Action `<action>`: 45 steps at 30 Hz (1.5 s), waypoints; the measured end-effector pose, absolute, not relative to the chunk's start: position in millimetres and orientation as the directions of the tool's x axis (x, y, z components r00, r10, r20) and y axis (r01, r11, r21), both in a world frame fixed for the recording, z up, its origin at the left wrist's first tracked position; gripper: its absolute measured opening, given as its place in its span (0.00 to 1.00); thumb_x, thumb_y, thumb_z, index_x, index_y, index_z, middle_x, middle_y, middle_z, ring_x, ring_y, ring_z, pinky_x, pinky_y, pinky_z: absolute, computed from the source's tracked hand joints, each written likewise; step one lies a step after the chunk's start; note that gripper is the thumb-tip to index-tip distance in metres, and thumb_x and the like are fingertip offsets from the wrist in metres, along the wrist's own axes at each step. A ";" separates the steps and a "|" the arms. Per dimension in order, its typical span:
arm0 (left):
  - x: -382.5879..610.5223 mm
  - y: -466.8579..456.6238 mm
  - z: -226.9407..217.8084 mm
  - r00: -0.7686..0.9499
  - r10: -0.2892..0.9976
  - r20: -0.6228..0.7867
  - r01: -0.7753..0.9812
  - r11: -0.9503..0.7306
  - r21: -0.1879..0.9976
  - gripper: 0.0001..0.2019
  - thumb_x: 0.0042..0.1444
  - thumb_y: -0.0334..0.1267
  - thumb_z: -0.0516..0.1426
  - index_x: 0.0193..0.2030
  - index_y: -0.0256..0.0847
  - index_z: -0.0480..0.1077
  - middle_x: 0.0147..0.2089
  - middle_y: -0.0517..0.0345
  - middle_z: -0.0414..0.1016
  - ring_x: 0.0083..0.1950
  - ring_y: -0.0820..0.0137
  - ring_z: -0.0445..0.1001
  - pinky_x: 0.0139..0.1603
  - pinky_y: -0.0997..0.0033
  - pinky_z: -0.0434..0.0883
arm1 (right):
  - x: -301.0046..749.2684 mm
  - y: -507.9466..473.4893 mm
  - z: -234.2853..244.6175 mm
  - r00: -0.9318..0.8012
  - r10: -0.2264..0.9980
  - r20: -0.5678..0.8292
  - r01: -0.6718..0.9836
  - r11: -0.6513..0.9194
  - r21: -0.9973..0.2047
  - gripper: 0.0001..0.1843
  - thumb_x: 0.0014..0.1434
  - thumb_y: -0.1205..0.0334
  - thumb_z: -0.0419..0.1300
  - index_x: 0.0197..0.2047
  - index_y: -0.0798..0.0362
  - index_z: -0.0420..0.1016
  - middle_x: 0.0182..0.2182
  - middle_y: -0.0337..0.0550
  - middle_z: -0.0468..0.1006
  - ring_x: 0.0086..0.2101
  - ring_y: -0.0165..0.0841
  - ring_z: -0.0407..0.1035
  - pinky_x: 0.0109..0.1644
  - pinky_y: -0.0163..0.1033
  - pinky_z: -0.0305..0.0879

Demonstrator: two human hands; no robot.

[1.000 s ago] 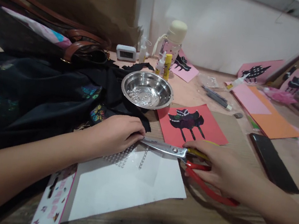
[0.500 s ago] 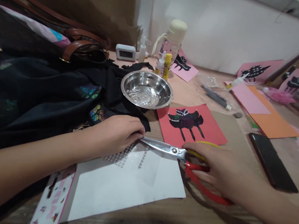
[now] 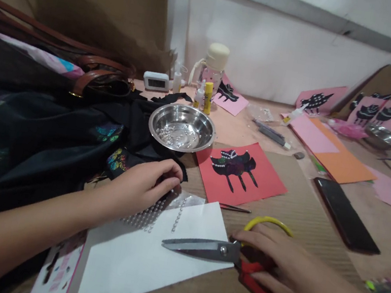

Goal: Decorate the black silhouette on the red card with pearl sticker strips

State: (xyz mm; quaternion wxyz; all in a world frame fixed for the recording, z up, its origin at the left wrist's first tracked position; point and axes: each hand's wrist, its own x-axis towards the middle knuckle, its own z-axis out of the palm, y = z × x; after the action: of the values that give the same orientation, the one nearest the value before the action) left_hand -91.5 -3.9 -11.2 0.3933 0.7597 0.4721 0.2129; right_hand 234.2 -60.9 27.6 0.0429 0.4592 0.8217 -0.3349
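Note:
My right hand (image 3: 277, 260) grips scissors (image 3: 225, 251) with one yellow and one red handle loop. Their blades lie nearly together, pointing left over a white sheet of paper (image 3: 145, 268). My left hand (image 3: 152, 182) is closed, thumb against the curled fingers, at the top of a clear sheet of stick-on pearls (image 3: 148, 214). Whatever may be between those fingertips is hidden. On the clear sheet, one row of pearls stands apart from the denser block. Just beyond lies a red card (image 3: 267, 183) bearing a black pearl-trimmed cut-out (image 3: 237, 166).
A metal bowl (image 3: 153, 132) with small beads stands behind my left hand. Tweezers (image 3: 235, 208) lie below the red card; a black phone (image 3: 347, 214) is at right. Dark cloth (image 3: 32, 134) covers the left side. A bottle (image 3: 215, 60) and glue stick (image 3: 207, 97) stand at back.
The scissors have moved away from my left fingertips, down and towards me, and now hover above the white paper. My left hand stays by the pearl sheet. The view has shifted slightly.

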 end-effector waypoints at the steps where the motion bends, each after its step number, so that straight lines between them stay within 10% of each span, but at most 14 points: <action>1: -89.9 -6.7 -10.3 0.456 0.889 -0.047 0.509 -0.217 0.833 0.09 0.70 0.43 0.50 0.48 0.44 0.67 0.43 0.59 0.80 0.43 0.67 0.78 0.43 0.67 0.70 | 236.0 -61.8 23.5 -0.583 0.723 -0.369 0.776 0.363 -0.515 0.26 0.61 0.61 0.62 0.62 0.37 0.71 0.54 0.45 0.77 0.50 0.42 0.75 0.52 0.44 0.75; 8: -79.4 -28.1 -3.8 0.456 0.889 -0.049 0.254 -0.077 0.964 0.12 0.71 0.49 0.50 0.52 0.45 0.65 0.42 0.59 0.77 0.44 0.69 0.77 0.46 0.67 0.72 | 240.0 -56.3 24.6 -0.630 0.732 -0.258 0.732 0.450 -0.511 0.16 0.67 0.60 0.57 0.57 0.37 0.74 0.52 0.45 0.75 0.50 0.40 0.72 0.54 0.46 0.72; 25: -72.5 -47.8 2.1 0.468 0.880 0.084 0.339 -0.266 0.903 0.12 0.71 0.44 0.50 0.57 0.46 0.64 0.52 0.54 0.74 0.51 0.66 0.74 0.52 0.65 0.72 | 144.3 -22.6 23.3 -0.652 0.690 0.315 0.333 0.634 -0.698 0.06 0.66 0.59 0.63 0.42 0.52 0.78 0.36 0.42 0.81 0.38 0.33 0.75 0.44 0.38 0.70; 39: -68.8 -47.4 2.5 0.481 0.871 0.101 0.360 -0.301 0.883 0.11 0.70 0.41 0.50 0.56 0.46 0.65 0.51 0.56 0.76 0.50 0.68 0.75 0.52 0.68 0.73 | 139.8 -23.7 14.6 -0.547 0.712 0.440 0.241 0.637 -0.732 0.04 0.65 0.64 0.62 0.38 0.51 0.79 0.33 0.40 0.83 0.34 0.29 0.76 0.40 0.34 0.71; 45: -76.3 -43.5 -8.8 0.544 0.817 0.193 0.465 -0.485 0.741 0.14 0.67 0.40 0.54 0.58 0.49 0.65 0.52 0.54 0.76 0.51 0.63 0.76 0.50 0.64 0.73 | 161.7 -18.5 14.5 -0.610 0.750 0.257 0.395 0.569 -0.721 0.06 0.65 0.63 0.60 0.39 0.50 0.80 0.35 0.40 0.84 0.36 0.31 0.77 0.41 0.35 0.72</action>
State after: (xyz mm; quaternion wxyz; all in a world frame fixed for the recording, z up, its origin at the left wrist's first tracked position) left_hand -76.3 -43.5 -8.8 0.3224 0.8173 0.3921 0.2729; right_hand 161.7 -18.5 14.5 -0.2810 0.3407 0.8399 -0.3155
